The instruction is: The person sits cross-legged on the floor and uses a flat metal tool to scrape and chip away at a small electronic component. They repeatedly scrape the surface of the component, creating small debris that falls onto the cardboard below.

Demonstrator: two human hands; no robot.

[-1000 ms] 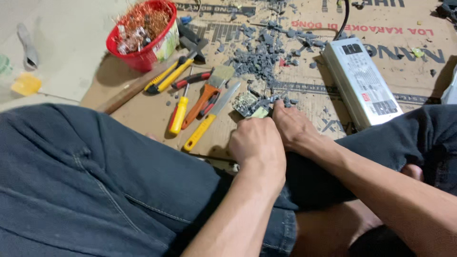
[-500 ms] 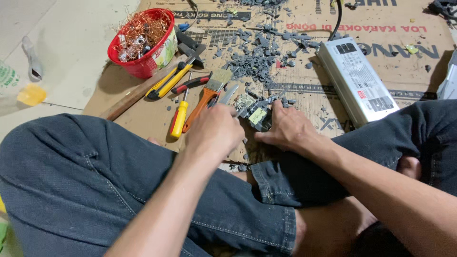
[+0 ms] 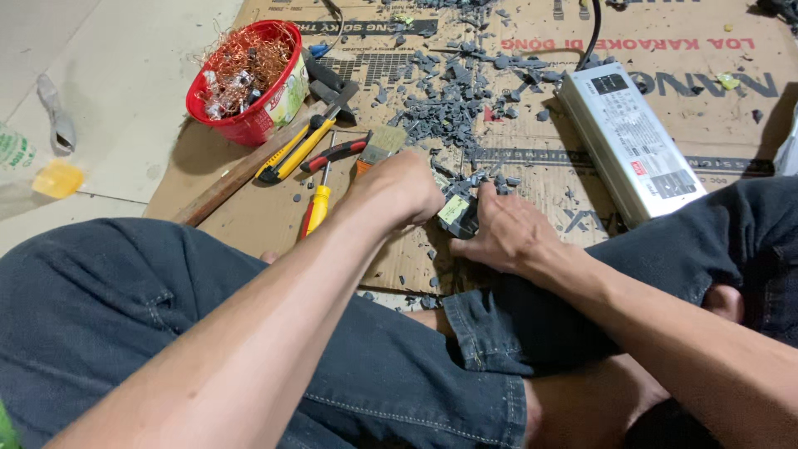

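Note:
My left hand (image 3: pixel 406 189) is curled, knuckles up, over an orange-handled tool (image 3: pixel 363 166) whose flat tan blade (image 3: pixel 381 143) pokes out beyond it on the cardboard sheet (image 3: pixel 249 218). My right hand (image 3: pixel 509 237) grips a small dark electronic part with a yellow-green label (image 3: pixel 455 211), pressing it down on the cardboard just right of the left hand. The two hands almost touch. The fingertips of both hands are hidden.
A red basket of copper wire (image 3: pixel 248 81) stands at the back left. Yellow-handled pliers (image 3: pixel 295 150), a red-handled tool (image 3: pixel 334 155) and a yellow screwdriver (image 3: pixel 317 202) lie left of my hands. Grey plastic fragments (image 3: pixel 453 108) are scattered behind them. A long silver power supply box (image 3: pixel 630 148) lies to the right.
My left hand has left the part in front of my lap and reached forward onto the tools. The right hand has stayed on the dark part.

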